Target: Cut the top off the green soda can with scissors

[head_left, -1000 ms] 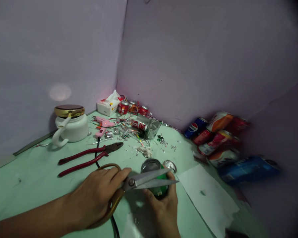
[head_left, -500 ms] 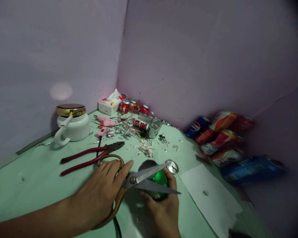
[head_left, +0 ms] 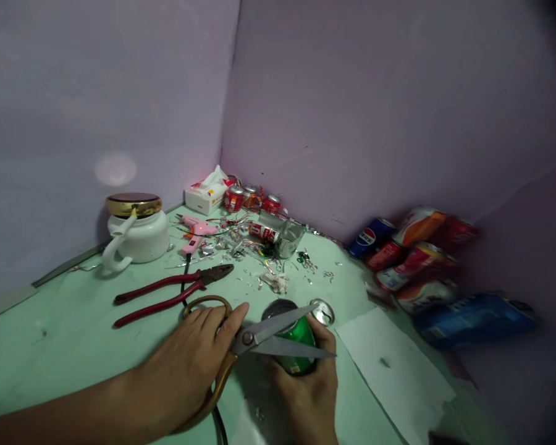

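over green table, green can (top cut off), scissors astride

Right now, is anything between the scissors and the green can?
Nothing visible is. The left hand holds the scissors with blades open right at the green can, which the right hand grips.
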`<state>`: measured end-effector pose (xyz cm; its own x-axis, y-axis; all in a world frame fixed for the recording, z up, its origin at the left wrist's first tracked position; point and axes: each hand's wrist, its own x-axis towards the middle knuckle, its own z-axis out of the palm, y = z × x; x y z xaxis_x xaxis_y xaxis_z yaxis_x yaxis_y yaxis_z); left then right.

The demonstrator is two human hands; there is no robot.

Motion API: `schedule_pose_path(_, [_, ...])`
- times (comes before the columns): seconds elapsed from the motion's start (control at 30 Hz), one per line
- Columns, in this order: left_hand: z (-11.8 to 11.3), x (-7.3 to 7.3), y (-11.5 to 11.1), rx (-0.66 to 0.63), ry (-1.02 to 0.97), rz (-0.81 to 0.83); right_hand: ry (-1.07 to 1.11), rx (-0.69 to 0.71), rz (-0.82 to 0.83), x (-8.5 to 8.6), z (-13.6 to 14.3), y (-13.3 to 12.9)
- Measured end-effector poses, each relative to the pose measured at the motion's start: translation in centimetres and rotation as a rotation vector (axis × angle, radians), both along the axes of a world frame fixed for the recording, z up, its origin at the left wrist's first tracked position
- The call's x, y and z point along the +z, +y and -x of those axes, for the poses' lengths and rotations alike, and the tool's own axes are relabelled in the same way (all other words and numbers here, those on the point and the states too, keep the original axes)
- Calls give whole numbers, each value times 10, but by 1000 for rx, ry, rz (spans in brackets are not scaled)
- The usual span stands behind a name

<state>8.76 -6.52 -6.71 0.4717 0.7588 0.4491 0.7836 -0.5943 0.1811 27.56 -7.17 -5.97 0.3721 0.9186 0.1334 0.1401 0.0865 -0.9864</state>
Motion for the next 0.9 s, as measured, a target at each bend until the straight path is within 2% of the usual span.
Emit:
schedule_pose_path(0.3, [-3, -9, -2, 94, 62, -41, -86, -46, -30, -3, 2, -4])
schedule_pose_path(0.5, [1, -3, 0, 43, 95, -49, -64, -58, 7, 1, 4, -4])
schedule_pose_path(0.73, [3, 2, 0, -23, 119, 31, -79, -127, 24, 8, 8, -2])
schedule_pose_path(0.83, [6, 5, 2, -81, 34, 73, -128, -125, 41, 5, 1, 2])
schedule_pose_path(0.9, [10, 9, 6, -84, -76, 45, -125, -110, 38, 1, -7, 8])
